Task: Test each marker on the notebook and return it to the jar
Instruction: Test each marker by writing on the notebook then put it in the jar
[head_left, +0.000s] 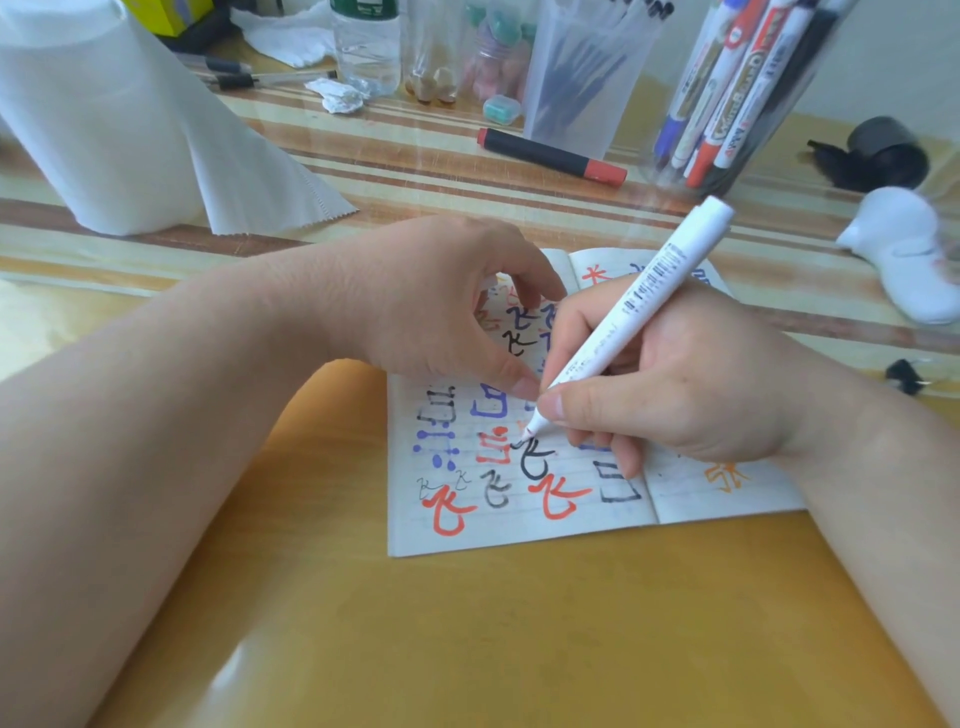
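While our right hand pinches the marker, tip on the notebook, we risk dragging that hand through fresh ink | left hand relaxed — presses the notebook, holds nothing

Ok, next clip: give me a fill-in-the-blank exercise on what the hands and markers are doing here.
1. The right hand grips a marker with a ____ body, its tip on the notebook.
2. The left hand rests on the notebook's ____ page.
3. The clear jar at the far right holds several ____.
Missing words: white; left; markers.
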